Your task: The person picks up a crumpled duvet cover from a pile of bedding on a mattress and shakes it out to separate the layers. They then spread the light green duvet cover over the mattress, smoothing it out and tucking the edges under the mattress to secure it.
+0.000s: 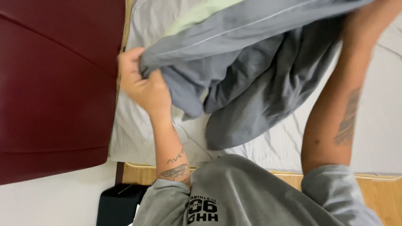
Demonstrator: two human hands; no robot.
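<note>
Grey duvet cover (pixel 247 71): soft woven cloth, matte, heavily creased, bunched in loose folds and lifted above the bed; a thin pale piped seam runs along its upper fold. A pale green lining or second cloth (pixel 197 16) shows at the top edge. The lower folds hang down and touch the sheet.

Left hand (pixel 140 81): fingers curled and clamped on a gathered corner of the grey duvet cover, cloth pinched in the fist. Forearm bare, with small dark tattoos near the elbow.

Right hand: out of view at the upper right, past the frame edge and behind the cloth; whether it grips anything cannot be told. Right forearm (pixel 339 113) bare, raised, with a dark tattoo on its inner side. The two hands are well apart.

Bed sheet (pixel 138 134): white, thin, finely wrinkled, spread flat over the mattress.

Headboard or padded panel (pixel 54 83): dark red, smooth, slightly glossy, with shallow stitched seams, just beside the sheet's left edge.

Bed frame (pixel 377 196): light wood, visible grain, along the near edge.

Grey sweatshirt (pixel 243 192): soft knit, printed chest mark.

Black box-shaped object (pixel 117 205): lower left, on a white floor.
</note>
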